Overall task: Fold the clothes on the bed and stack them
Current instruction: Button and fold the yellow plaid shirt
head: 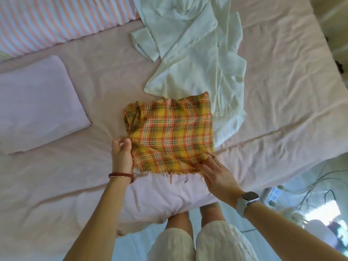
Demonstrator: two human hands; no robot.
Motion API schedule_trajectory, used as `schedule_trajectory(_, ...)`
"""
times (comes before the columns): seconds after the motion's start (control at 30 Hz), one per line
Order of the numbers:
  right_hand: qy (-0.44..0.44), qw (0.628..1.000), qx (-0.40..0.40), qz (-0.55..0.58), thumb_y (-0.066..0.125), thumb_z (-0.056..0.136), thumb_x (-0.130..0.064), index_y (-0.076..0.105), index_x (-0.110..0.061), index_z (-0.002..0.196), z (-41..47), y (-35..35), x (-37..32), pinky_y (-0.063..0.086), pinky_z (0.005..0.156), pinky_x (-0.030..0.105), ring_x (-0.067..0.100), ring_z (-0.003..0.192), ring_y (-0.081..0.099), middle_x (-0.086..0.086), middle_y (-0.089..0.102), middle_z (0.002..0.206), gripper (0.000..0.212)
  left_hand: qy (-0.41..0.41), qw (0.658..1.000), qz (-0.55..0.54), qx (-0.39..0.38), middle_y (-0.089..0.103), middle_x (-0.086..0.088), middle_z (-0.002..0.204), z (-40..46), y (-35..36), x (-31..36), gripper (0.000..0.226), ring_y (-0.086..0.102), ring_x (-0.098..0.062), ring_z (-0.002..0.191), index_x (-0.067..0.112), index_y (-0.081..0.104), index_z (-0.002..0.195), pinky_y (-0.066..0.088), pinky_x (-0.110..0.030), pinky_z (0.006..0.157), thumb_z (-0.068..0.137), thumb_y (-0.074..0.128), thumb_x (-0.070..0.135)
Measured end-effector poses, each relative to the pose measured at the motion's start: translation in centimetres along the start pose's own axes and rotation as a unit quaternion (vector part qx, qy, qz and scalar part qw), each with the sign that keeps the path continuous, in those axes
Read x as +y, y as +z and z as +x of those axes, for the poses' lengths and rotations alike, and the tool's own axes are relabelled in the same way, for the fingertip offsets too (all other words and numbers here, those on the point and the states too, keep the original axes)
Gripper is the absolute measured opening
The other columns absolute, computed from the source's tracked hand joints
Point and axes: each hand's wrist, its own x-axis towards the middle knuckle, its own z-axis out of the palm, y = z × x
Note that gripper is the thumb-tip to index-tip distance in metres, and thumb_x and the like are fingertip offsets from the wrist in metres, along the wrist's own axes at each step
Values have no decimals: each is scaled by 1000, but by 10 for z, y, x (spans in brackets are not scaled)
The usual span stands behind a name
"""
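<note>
A yellow and orange plaid cloth lies folded into a rough square on the pink bed sheet, its frayed near edge over a pink pillow. My left hand pinches its left edge between thumb and fingers. My right hand lies on the cloth's near right corner with fingers extended, pressing it down. Behind the plaid cloth, a crumpled white garment sprawls toward the far side of the bed, and the plaid cloth overlaps its lower part.
A pink pillow lies at the left and another at the bed's near edge under my hands. A pink-striped cover lies at the far left. On the floor at the right sit a power strip and cables.
</note>
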Motion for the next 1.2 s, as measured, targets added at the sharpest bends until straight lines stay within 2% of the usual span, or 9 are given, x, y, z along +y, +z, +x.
schedule_trajectory(0.17, 185, 983, 19, -7, 55, 80, -6, 61, 0, 100, -2, 9, 11, 49, 72, 45, 38, 86, 58, 17, 60, 94, 22, 24, 992, 122, -29, 46, -3, 81, -7, 14, -6, 6, 47, -23, 71, 12, 39, 96, 42, -36, 63, 98, 42, 17)
schedule_trajectory(0.27, 277, 959, 46, 49, 61, 83, -4, 57, 2, 106, -3, 15, 17, 41, 85, 45, 38, 103, 51, 19, 55, 109, 24, 154, 967, 201, 4, 52, -9, 108, -19, 19, 4, 25, 53, -23, 91, 6, 47, 112, 46, -27, 76, 91, 55, 17)
schedule_trajectory(0.4, 311, 943, 63, 102, 53, 86, 4, 56, 6, 99, -6, 13, 20, 40, 79, 42, 38, 90, 53, 20, 56, 98, 14, 415, 790, 448, -61, 37, -18, 145, -30, 40, 16, 56, 31, -37, 135, 14, 46, 135, 26, -53, 106, 84, 56, 36)
schedule_trajectory(0.5, 323, 941, 36, 95, 47, 81, 12, 57, 6, 96, -18, 11, 21, 42, 77, 42, 37, 86, 53, 20, 56, 92, 19, 391, 716, 547, -185, 8, -7, 157, -27, 67, 15, 65, 2, -35, 143, 33, 21, 146, 20, -65, 107, 89, 46, 51)
schedule_trajectory(0.6, 277, 957, 44, 69, 55, 72, 18, 57, 4, 81, -32, 7, 16, 43, 67, 38, 38, 71, 55, 17, 57, 78, 17, 267, 726, 593, -226, -18, 3, 155, -8, 86, 7, 72, -21, -32, 140, 41, 0, 146, 7, -67, 108, 88, 38, 61)
schedule_trajectory(0.77, 184, 983, 29, 5, 73, 57, 13, 61, -6, 70, -46, 8, 2, 51, 58, 35, 27, 58, 60, 6, 61, 66, 26, 237, 738, 600, -200, -15, 1, 156, 5, 87, 9, 77, -16, -33, 142, 40, 8, 146, 6, -65, 107, 85, 52, 55)
schedule_trajectory(1.0, 201, 974, 102, -10, 41, 79, -13, 65, -4, 89, -14, -4, 2, 47, 67, 40, 34, 77, 60, 13, 62, 88, 27, 174, 890, 420, -26, 22, -15, 150, -8, 34, -5, 87, 26, -33, 135, 15, 22, 146, 37, -51, 100, 78, 71, 36)
schedule_trajectory(1.1, 174, 980, 99, -18, 35, 80, -18, 62, -8, 112, 20, -10, 0, 43, 86, 50, 38, 103, 57, 17, 60, 113, 43, 22, 974, 226, -3, 53, -7, 125, -11, 22, -10, 64, 54, -20, 103, 9, 37, 133, 46, -34, 83, 82, 67, 34)
schedule_trajectory(1.2, 161, 986, 40, -16, 38, 87, -21, 45, -20, 136, 50, -6, -2, 20, 107, 61, 38, 135, 30, 16, 39, 143, 50, 30, 980, 195, -20, 54, -3, 76, -11, 19, -8, 20, 47, -14, 66, 8, 51, 84, 38, -29, 67, 92, 54, 26)
